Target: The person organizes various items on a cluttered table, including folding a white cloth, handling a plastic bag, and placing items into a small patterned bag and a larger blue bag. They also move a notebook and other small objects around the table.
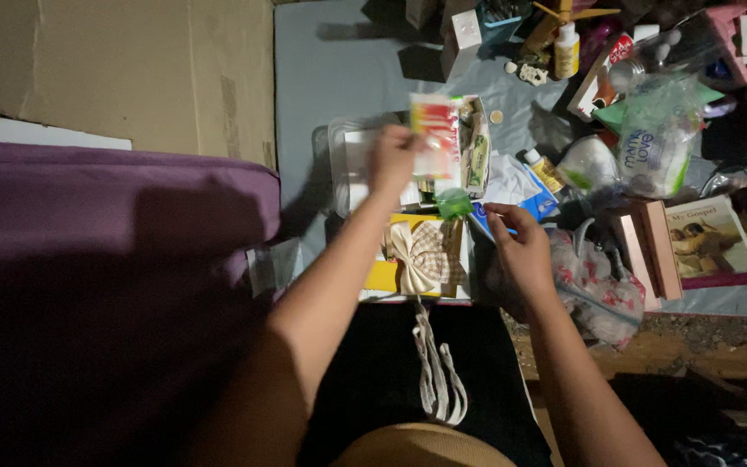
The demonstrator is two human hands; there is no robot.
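Note:
My left hand [391, 160] is raised over a clear plastic tray [343, 164] and holds a flat red, yellow and white packet [436, 134] by its left edge. My right hand [519, 251] is lower and to the right, pinching a thin blue stick-like thing [488, 225] whose kind I cannot tell. A small green round lid [454, 203] lies between the two hands. Just below it sits a cream checked cloth bow [425, 255] on a yellow flat object [382, 277], with its straps [438, 380] trailing toward me.
A purple cushion [105, 216] fills the left, with cardboard [131, 69] behind it. To the right lie a book [712, 242], a pink box [646, 251], a clear bag of cotton items [654, 138], a plastic bag [598, 285], small bottles [566, 50] and several boxes on a grey sheet [339, 78].

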